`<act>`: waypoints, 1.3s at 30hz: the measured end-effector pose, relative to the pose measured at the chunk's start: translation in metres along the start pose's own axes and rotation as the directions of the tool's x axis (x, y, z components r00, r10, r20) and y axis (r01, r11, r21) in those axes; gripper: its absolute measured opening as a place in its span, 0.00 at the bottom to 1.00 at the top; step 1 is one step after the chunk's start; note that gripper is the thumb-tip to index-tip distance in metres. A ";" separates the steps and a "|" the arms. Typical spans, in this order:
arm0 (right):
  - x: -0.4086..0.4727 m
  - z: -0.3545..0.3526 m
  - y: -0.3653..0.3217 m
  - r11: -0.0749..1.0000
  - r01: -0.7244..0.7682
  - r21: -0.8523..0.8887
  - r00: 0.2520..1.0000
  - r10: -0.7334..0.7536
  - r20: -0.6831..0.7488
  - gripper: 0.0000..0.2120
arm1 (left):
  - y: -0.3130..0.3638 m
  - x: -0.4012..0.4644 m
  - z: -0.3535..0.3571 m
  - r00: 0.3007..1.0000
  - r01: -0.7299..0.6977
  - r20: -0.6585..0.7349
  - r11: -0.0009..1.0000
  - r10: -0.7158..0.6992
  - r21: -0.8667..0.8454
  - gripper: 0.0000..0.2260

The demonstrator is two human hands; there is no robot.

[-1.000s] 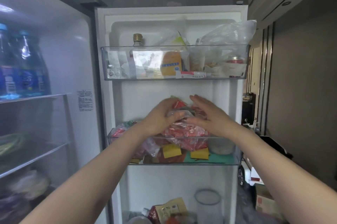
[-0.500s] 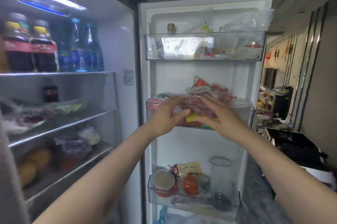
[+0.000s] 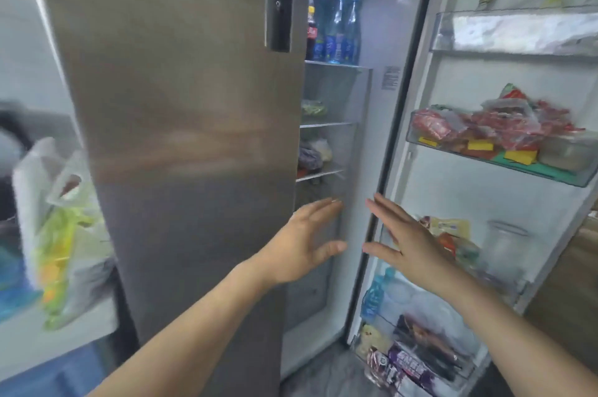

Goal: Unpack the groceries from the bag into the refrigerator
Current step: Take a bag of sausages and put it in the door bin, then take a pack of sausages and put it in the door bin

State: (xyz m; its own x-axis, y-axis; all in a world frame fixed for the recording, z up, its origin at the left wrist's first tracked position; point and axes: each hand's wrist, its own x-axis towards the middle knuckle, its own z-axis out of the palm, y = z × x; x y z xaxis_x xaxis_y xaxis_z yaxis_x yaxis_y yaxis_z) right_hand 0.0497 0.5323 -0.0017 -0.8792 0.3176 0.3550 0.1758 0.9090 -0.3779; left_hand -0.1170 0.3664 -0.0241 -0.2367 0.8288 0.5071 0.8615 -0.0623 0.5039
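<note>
Farthest left of the closed steel door (image 3: pixel 187 125), a white plastic grocery bag (image 3: pixel 61 222) stood on a pale surface, blurred, its mouth gaping upward and its long axis roughly upright; yellow and green packaging showed through its side. The closed steel door itself filled the middle-left, with a dark display panel (image 3: pixel 280 3) near its upper right edge.

Just right of that door's lower edge, the left hand (image 3: pixel 304 244) hovered empty, palm turned toward the opening, fingers straight and spread, thumb sticking out to the right. It held nothing, and whether it touched the door edge could not be told. A little further right, the right hand (image 3: pixel 409 241) mirrored it, flat and wide open, fingers pointing up and left, thumb toward the other hand, also empty. The two hands were near each other but apart.

Behind the hands, right of the steel door, the refrigerator (image 3: pixel 382 40) interior showed lit shelves, with blue bottles (image 3: pixel 343 31) standing upright on the top one. Farthest right, the open door (image 3: pixel 453 202) carried bins: the middle bin (image 3: pixel 417 133) was heaped with red packets (image 3: pixel 504 125) lying lengthwise along it, and the lower bins held assorted packs and a blue-capped bottle (image 3: pixel 377 293).
</note>
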 end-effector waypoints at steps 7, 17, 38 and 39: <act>0.004 0.106 -0.149 0.970 0.196 0.146 0.964 -0.218 0.151 0.40 | -0.032 -0.179 -0.094 0.956 0.285 -0.093 0.955 -0.277 0.078 0.33; -0.013 0.261 -0.425 0.816 0.434 0.382 0.795 -0.546 0.263 0.42 | -0.047 -0.458 -0.265 0.755 0.641 -0.318 0.747 -0.574 0.175 0.31; -0.168 0.488 -0.662 0.596 0.557 0.578 0.254 -0.785 0.565 0.42 | 0.026 -0.835 -0.311 0.047 0.998 -0.549 0.066 -0.835 -0.016 0.38; -0.170 0.497 -0.662 0.602 0.549 0.579 0.252 -0.781 0.572 0.42 | 0.021 -0.842 -0.307 0.037 0.998 -0.530 0.060 -0.847 -0.025 0.37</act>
State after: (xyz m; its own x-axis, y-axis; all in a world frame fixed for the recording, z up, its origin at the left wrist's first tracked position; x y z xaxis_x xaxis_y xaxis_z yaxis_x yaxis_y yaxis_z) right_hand -0.1375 -0.2577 -0.2371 -0.6123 -0.7837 -0.1042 -0.6337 0.5654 -0.5280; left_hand -0.0373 -0.5032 -0.2256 -0.9768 -0.2108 -0.0376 -0.1959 0.8094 0.5535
